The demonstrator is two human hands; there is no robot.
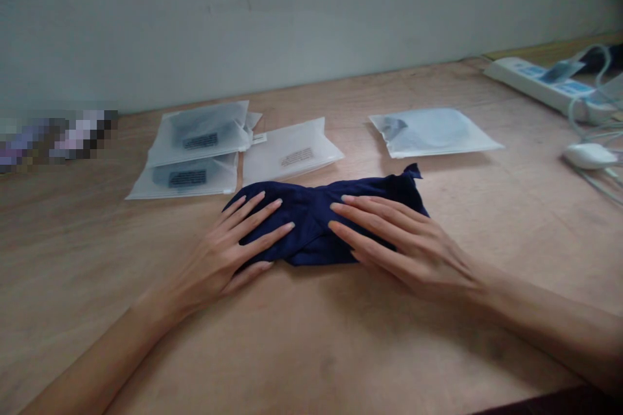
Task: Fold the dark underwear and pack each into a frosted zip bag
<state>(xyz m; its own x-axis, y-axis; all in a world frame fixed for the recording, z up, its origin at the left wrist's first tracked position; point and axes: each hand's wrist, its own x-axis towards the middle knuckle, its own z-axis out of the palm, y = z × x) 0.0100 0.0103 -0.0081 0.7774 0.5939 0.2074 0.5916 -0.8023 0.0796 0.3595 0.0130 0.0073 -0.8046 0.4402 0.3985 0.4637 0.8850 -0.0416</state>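
Observation:
A dark blue cloth (311, 224) lies folded on the wooden table (302, 343), with a small corner sticking up at its right end. My left hand (238, 243) rests flat on the cloth's left part, its fingers spread. On the right part lies my right hand (394, 240), fingers stretched out and pointing left. The thumb of my right hand is mostly hidden under the hand. Just behind the cloth is a frosted zip bag (292, 150) with small dark print.
Two overlapping frosted bags (199, 133) with dark contents lie at the back left. Another bag (438, 131) with pale contents is at the back right. A white power strip (549, 87), cables and a white charger (590, 155) occupy the far right. A wall stands behind.

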